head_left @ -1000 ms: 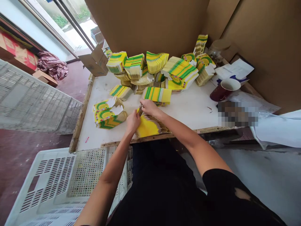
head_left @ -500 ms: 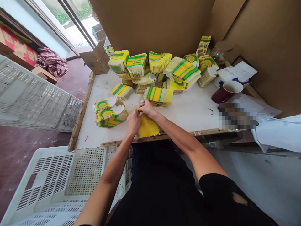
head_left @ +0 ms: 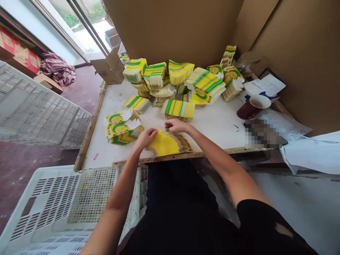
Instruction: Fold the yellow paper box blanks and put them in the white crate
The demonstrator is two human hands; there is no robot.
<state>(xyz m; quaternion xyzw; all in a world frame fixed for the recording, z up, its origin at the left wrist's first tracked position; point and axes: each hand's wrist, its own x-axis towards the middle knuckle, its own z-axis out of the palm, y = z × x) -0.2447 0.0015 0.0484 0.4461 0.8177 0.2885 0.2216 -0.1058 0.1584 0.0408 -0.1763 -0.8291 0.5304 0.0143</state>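
Observation:
A fanned stack of flat yellow cartons (head_left: 168, 143) lies at the table's front edge, between my two hands. At its left edge is my left hand (head_left: 145, 140), fingers curled against the cartons with the thumb on top. My right hand (head_left: 176, 125) is over the stack's far edge, its fingers drawn together; what is in them is too small to make out. Just beyond it sits a bundle of green-and-yellow striped cartons (head_left: 178, 109). To the left of my left hand stand bundles of cartons with round yellow-green prints (head_left: 120, 129).
More carton bundles (head_left: 156, 76) are piled along the back by the cardboard wall (head_left: 172, 28). A dark red mug (head_left: 248, 110) and clear plastic (head_left: 289, 124) are on the right. White plastic crates (head_left: 53, 198) stand at the left and below the table (head_left: 106, 159).
My hands have come apart: the left moved left and nearer me, the right slightly right. More of the fanned yellow stack shows between them.

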